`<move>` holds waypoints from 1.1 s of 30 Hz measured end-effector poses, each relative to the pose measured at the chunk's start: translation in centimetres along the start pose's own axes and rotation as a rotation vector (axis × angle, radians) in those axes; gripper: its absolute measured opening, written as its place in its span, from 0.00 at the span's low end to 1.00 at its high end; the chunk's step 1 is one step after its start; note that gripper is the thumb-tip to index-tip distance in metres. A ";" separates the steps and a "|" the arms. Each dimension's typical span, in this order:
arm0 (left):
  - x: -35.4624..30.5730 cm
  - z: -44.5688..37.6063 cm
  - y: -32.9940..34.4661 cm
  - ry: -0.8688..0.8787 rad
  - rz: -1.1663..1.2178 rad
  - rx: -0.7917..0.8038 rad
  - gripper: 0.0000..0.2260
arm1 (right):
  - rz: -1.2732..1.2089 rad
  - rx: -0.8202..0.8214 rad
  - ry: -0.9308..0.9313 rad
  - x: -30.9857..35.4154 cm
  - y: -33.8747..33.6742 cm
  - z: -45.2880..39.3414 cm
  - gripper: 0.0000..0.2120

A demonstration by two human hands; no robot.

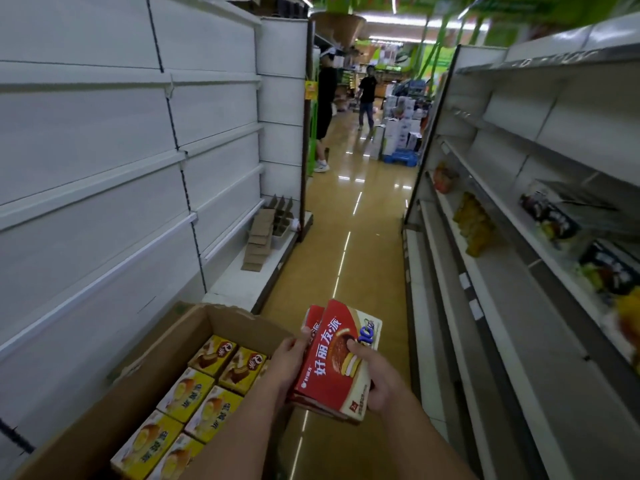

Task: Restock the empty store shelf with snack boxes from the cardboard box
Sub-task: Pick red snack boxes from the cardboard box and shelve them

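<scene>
Head | left hand (289, 358) fingers curled on red snack boxes (337, 362) | right hand (375, 379) fingers gripping them too

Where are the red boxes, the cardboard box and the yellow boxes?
red boxes (329, 362): head view, front face of the top box.
cardboard box (239, 318): head view, inside of its far wall.
yellow boxes (188, 393): head view, top of a middle one.

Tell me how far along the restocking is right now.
Early to midway. A few snack packs already sit on the right shelf. Both hands, left and right, hold red snack boxes above the aisle floor. The cardboard box still has yellow snack boxes, and the left shelving looks mostly bare.
</scene>
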State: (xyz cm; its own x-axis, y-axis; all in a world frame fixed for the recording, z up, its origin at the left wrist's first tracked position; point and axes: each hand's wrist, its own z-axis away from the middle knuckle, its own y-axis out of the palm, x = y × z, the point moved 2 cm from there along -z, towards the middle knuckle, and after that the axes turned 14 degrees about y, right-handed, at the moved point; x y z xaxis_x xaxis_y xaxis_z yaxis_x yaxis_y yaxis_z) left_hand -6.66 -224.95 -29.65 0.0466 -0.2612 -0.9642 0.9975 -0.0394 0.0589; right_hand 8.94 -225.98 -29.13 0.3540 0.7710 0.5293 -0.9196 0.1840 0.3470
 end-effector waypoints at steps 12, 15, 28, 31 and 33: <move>0.9 6.0 7.8 -0.019 0.367 0.056 0.27 | -0.332 -0.110 -0.294 -2.6 -6.4 5.5 0.18; 0.6 5.6 7.6 -0.026 0.317 0.104 0.25 | -0.283 -0.278 -0.359 -2.6 -10.1 6.7 0.38; -1.5 7.4 17.0 -0.016 0.078 0.608 0.27 | -0.117 -0.565 -0.458 -7.3 -16.7 18.1 0.23; -1.9 8.8 20.0 0.019 0.044 0.735 0.28 | -0.194 -0.687 -0.531 -8.9 -18.1 20.7 0.30; -1.9 9.8 22.0 0.026 0.037 0.816 0.28 | -0.246 -0.740 -0.565 -9.8 -18.8 22.4 0.36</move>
State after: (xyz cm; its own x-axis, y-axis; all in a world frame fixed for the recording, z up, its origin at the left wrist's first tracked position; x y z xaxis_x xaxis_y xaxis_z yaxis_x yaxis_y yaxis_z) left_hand 14.72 -234.75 -23.96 0.0903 -0.2543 -0.9629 0.6431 -0.7234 0.2513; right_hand 26.60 -250.69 -23.48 0.4027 0.2877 0.8689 -0.6147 0.7884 0.0239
